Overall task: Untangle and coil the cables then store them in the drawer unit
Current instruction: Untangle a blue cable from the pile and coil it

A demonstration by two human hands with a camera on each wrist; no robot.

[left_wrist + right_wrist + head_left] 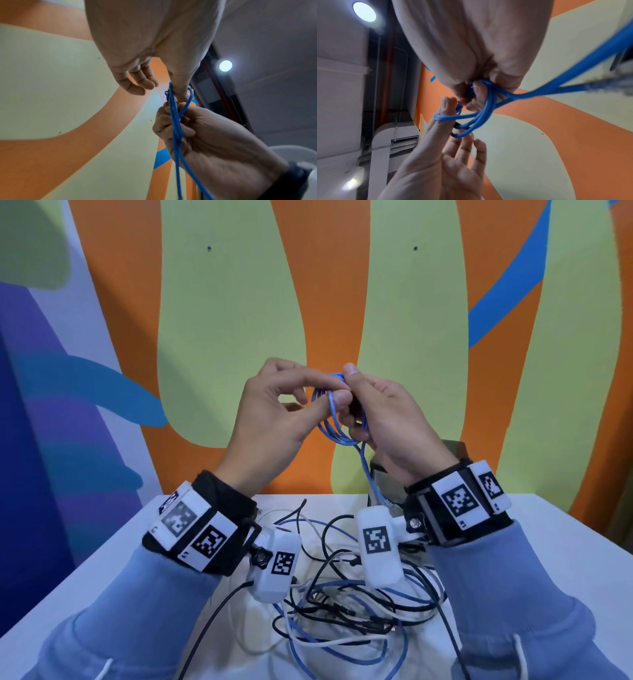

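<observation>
1. Head view: I hold a small coil (pixel 337 412) of blue cable raised above the table (pixel 548 542). My right hand (pixel 387 422) grips its loops, and my left hand (pixel 274 412) pinches one strand between thumb and forefinger.
2. Done so far, I judge: a few turns of one cable. Its tail still runs down into the tangle (pixel 349 594) of blue, black and white cables on the table.
3. Left: finish this coil, free the others, store them all.
4. The drawer unit is possibly the dark thing behind my right wrist; I cannot tell.

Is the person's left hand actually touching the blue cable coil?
Touching. The head view shows the left hand pinching the blue cable coil between thumb and forefinger; the right hand grips it too.
</observation>
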